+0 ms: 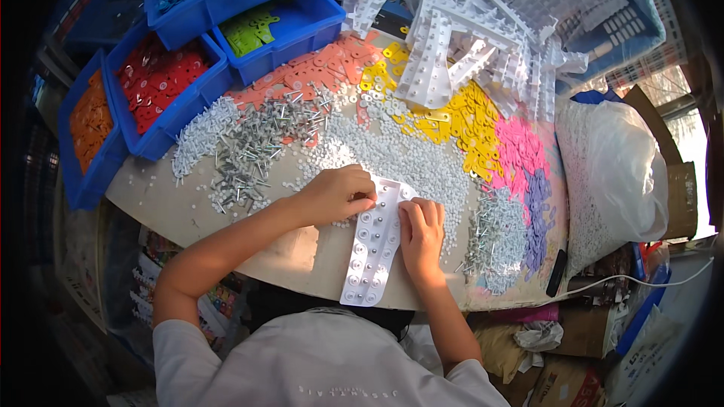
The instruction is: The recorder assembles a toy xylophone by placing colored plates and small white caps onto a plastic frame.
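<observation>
1. We look through one view, the left of two side-by-side fisheye cameras worn on the head.
2. We face down and forward over the person's pale grey cloth shirt [324, 354], at the lower edge, onto a beige, curved-edged tabletop [264, 252].
3. The bare left hand [343, 194] and bare right hand [422, 232] sit near us, about mid-frame; straight edges bend toward our dark rim.

Left hand [343, 194] curled, palm down, my left elbow [179, 279] bent wide. Right hand [422, 230] sat slightly lower, fingers bent; my right forearm [445, 305] angled up steeply.
</observation>
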Demonstrator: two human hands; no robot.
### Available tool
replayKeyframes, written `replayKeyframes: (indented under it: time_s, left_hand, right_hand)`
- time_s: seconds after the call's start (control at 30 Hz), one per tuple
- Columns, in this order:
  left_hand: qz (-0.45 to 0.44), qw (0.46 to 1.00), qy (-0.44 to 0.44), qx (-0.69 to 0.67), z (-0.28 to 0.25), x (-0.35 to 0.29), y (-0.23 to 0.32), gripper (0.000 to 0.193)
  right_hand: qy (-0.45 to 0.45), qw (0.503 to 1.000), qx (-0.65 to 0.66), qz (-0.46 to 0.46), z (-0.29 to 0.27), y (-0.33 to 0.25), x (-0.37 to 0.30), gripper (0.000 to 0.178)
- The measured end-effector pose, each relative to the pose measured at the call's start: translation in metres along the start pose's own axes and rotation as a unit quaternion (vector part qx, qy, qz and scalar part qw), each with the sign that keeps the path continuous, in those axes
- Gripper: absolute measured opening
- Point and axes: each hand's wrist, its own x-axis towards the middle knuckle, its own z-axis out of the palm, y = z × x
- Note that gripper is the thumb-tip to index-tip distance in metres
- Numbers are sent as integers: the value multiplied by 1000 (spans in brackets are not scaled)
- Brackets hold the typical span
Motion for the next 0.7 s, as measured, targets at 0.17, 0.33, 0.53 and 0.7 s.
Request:
replayKeyframes:
  time_s: [0.17,0.33,0.53,0.7]
  left_hand:
    - [93,989,66,93,10,-12,-4,7]
    - [-26,989,139,-28,27,-21,4,6]
    - [12,990,79,113,10,-3,25,4]
    - [59,989,38,127,6,-3,9,6]
  right_hand:
    - [6,1000,4,-1,1,2,-1,15]
    - [11,1000,7,2,3,2,-2,15]
    - [17,1000,12,4,2,3,-2,14]
    - [18,1000,18,2,3,3,-2,14]
